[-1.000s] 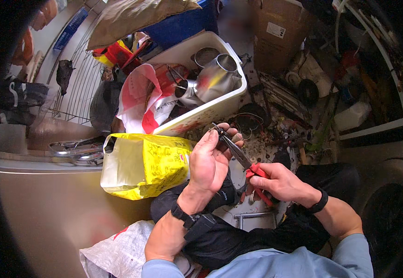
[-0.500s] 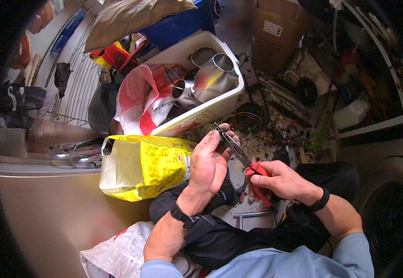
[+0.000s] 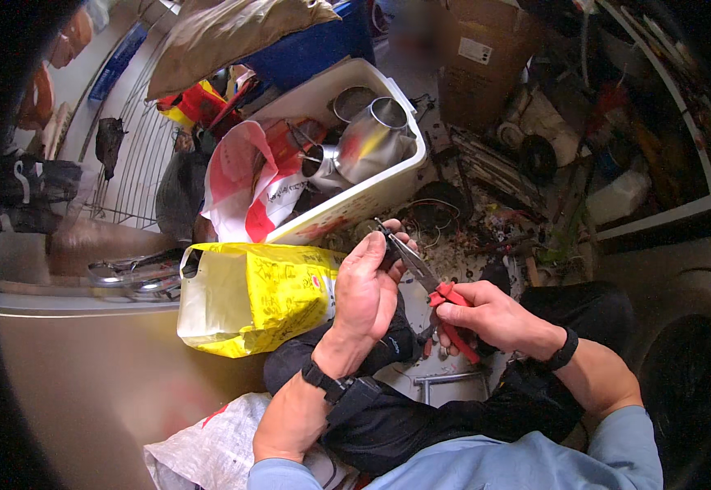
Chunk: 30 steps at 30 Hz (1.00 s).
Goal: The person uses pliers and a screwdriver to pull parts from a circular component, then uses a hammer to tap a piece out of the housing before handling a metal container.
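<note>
The left hand [image 3: 364, 294] is turned palm up, its thumb and fingers bent in narrowly around a small dark part [image 3: 386, 251], which sits at the fingertips and is partly hidden by them; the right hand [image 3: 486, 314] is wrapped around the red handles of a pair of pliers [image 3: 440, 291], its fingers drawn in and the thumb lying along the near handle; the pliers slant up and leftward from the right hand, their grey nose reaching in among the left fingers beside the dark part; whether the nose is clamped on that part I cannot tell; both hands are in front of the person's bent, dark-trousered legs; just left of the left hand a yellow bag [image 3: 294, 298] lies on its side, its pale mouth open to the left; beyond it stands a white tub [image 3: 354, 200] holding a shiny metal jug [image 3: 369, 149] and, on its left, a red and white plastic bag [image 3: 237, 167] that spills over the rim; behind the tub is a blue bin [image 3: 315, 53], and to its right a cardboard box [image 3: 482, 86].
</note>
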Motion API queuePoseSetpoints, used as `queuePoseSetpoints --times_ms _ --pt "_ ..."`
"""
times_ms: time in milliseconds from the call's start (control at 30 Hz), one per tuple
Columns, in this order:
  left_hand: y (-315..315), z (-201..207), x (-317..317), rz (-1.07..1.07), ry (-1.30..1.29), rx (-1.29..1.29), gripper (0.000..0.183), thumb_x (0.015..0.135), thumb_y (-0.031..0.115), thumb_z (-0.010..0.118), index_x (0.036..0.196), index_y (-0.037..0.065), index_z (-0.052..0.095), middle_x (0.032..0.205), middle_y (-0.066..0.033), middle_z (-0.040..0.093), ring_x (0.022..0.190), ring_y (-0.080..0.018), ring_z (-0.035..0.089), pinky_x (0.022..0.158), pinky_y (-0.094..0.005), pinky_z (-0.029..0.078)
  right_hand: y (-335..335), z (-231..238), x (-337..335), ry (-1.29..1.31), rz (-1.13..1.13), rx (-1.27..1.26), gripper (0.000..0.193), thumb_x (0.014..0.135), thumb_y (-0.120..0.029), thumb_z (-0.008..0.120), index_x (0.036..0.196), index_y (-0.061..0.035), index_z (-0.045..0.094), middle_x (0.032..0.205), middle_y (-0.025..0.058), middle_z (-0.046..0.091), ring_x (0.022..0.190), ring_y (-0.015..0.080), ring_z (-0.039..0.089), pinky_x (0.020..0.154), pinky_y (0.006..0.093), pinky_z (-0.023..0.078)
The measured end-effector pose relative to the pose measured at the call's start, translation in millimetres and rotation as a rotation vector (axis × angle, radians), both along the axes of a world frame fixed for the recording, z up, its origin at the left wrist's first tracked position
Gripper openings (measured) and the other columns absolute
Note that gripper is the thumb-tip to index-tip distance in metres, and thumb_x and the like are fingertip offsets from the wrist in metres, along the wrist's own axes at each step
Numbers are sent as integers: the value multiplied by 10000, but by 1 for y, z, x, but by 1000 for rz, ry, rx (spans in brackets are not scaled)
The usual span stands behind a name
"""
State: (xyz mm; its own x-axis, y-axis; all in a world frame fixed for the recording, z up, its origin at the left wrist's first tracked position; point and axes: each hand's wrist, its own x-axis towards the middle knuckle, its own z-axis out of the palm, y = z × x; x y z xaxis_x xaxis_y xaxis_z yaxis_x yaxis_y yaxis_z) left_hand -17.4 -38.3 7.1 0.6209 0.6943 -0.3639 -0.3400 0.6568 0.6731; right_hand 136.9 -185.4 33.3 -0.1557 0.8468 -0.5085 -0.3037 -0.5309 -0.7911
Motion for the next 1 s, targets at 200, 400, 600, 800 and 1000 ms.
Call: queuePoseSetpoints --times_ms 200,400,600,800,1000 --pt "0 7 4 25 -88 3 348 1082 274 525 1237 -21 625 1069 -113 693 1023 -230 661 971 -389 509 -2 -3 -3 229 -49 23 239 1075 -254 527 998 -34 581 774 77 666 647 158 642 586 301 529" --pt "1 3 4 0 -209 -99 355 1087 297 505 1214 -8 634 1023 -115 704 983 -256 675 936 -396 519 -4 -4 -6 448 -67 53 268 1074 -265 528 986 -16 572 747 108 647 623 189 632 565 310 525" --pt "9 -5 -3 -18 -314 -302 338 1078 352 512 1143 47 641 999 -96 705 988 -280 669 935 -399 524 -2 -8 -6 489 -42 107 306 1053 -291 565 994 9 583 731 134 635 597 224 626 584 339 526" --pt "8 3 3 107 -214 -254 349 1084 332 500 1175 24 636 996 -102 703 1002 -286 663 933 -398 521 2 -18 2 367 -10 178 312 1060 -325 563 986 -24 590 760 93 652 625 173 642 577 300 542" --pt "11 -1 -3 69 -172 -184 370 1086 297 485 1239 -13 616 1041 -113 698 1028 -287 656 922 -399 519 3 -11 3 200 143 116 258 1071 -277 548 1034 -29 607 847 78 705 734 146 682 640 298 554"
